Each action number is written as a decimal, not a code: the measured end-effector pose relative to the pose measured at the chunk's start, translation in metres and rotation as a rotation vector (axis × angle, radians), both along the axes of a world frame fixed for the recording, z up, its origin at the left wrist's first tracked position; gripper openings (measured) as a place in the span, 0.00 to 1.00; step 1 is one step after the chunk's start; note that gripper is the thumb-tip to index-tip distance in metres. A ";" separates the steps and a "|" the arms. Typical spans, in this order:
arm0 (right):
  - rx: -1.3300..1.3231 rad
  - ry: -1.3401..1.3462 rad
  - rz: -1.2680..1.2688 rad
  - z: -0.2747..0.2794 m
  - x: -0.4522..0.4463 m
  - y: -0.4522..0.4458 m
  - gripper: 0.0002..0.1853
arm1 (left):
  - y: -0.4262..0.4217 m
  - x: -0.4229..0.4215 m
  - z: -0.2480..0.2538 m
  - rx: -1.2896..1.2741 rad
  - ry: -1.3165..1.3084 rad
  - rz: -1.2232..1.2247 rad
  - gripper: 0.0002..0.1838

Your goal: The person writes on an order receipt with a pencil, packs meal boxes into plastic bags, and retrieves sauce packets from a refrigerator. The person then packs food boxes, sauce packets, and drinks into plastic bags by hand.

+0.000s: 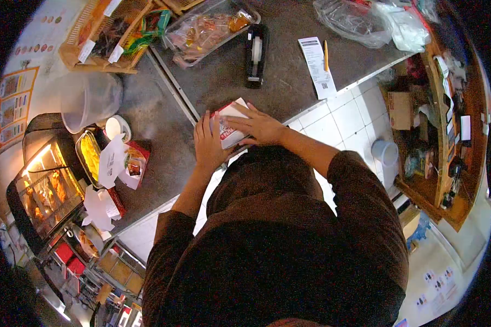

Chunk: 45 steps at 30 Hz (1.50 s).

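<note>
A small white and red printed box (pixel 230 126) lies at the near edge of the dark counter, between my two hands. My left hand (pixel 208 143) rests against its left side, fingers pointing away from me. Across its top and right side lies my right hand (pixel 257 126), fingers spread over the lid. The box looks closed, though its near side is partly hidden by my hands. Beyond it stands a black tape dispenser (pixel 255 57). Further right are a paper receipt (pixel 317 68) and a yellow pen (pixel 326 56).
Left on the counter (pixel 163 136) are open printed boxes (pixel 135 163), a tray of yellow food (pixel 90 155) and a clear tub (pixel 93 98). A lit food warmer (pixel 49 188) stands far left. Wooden baskets (pixel 101 35), a packed tray (pixel 210 30) and plastic bags (pixel 360 22) line the back.
</note>
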State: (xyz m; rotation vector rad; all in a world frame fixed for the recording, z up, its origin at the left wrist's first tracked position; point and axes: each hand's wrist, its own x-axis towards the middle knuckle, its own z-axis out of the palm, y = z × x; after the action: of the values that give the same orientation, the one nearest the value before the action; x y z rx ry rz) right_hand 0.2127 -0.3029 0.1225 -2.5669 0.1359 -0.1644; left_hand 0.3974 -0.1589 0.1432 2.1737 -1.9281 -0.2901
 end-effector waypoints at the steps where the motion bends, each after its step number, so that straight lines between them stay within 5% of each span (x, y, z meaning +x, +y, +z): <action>1: 0.047 -0.087 -0.088 -0.005 0.003 -0.002 0.37 | -0.003 0.000 -0.002 -0.060 0.036 0.047 0.64; 2: 0.040 -0.093 -0.085 -0.010 0.008 -0.002 0.37 | -0.003 0.003 -0.003 -0.067 0.031 0.049 0.64; 4: 0.142 -0.530 -1.093 0.003 0.029 0.000 0.39 | -0.001 0.007 0.001 0.001 0.034 0.075 0.63; 5: 0.104 -0.543 -1.330 0.009 0.043 -0.007 0.40 | 0.000 0.010 0.000 0.000 0.031 0.067 0.62; 8: 0.402 -0.379 -1.452 0.007 0.064 -0.034 0.36 | 0.001 0.009 0.007 0.013 0.028 0.067 0.61; 10: 0.175 -0.309 -1.491 -0.018 0.073 -0.048 0.31 | -0.001 0.007 0.005 0.013 0.028 0.083 0.61; 11: 0.615 -0.421 -1.527 -0.033 0.071 -0.063 0.29 | -0.003 0.008 0.004 0.012 0.046 0.099 0.61; 12: 1.064 -0.520 -1.510 -0.040 0.069 -0.071 0.26 | -0.004 0.008 0.004 0.012 0.066 0.120 0.61; 17: 1.043 -0.819 -1.458 -0.018 0.056 -0.023 0.23 | -0.013 0.004 0.008 -0.015 0.109 0.212 0.59; 18: 0.723 -0.649 -1.493 -0.034 0.050 -0.013 0.22 | -0.014 0.006 0.007 -0.016 0.110 0.218 0.59; 23: -0.077 -0.329 -1.342 -0.048 0.031 -0.032 0.20 | -0.013 0.009 0.000 0.030 0.099 0.204 0.58; 26: 0.076 -0.029 -1.315 -0.089 -0.002 -0.025 0.21 | -0.015 0.006 0.001 0.001 0.123 0.251 0.59; 27: 0.308 0.058 -1.268 -0.058 -0.010 -0.026 0.17 | -0.016 0.003 0.003 -0.018 0.145 0.289 0.57; 31: 0.562 -0.162 -1.020 -0.014 0.012 0.029 0.18 | -0.019 -0.006 -0.002 -0.085 0.151 0.377 0.58; 33: 0.181 0.004 -0.923 -0.007 0.025 0.045 0.20 | -0.015 -0.007 -0.002 -0.053 0.164 0.383 0.57; 36: 0.395 0.082 -0.995 -0.017 0.022 0.049 0.21 | -0.017 -0.002 0.001 -0.026 0.176 0.367 0.56; 40: -0.034 -0.004 -0.851 -0.036 0.013 0.032 0.26 | -0.015 0.007 -0.002 -0.071 0.247 0.325 0.55; 41: -0.185 0.140 -0.798 -0.056 0.003 0.023 0.24 | -0.015 0.009 0.001 -0.039 0.240 0.315 0.54; 45: -0.373 0.018 -0.754 -0.038 0.008 0.025 0.17 | -0.012 0.014 -0.016 -0.104 0.245 0.302 0.54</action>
State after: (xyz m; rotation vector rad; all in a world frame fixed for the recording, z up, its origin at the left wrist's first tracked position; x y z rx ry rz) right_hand 0.2205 -0.2782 0.0850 -2.7442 1.1754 -0.4814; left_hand 0.4117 -0.1709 0.1270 2.2034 -1.4327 -0.3729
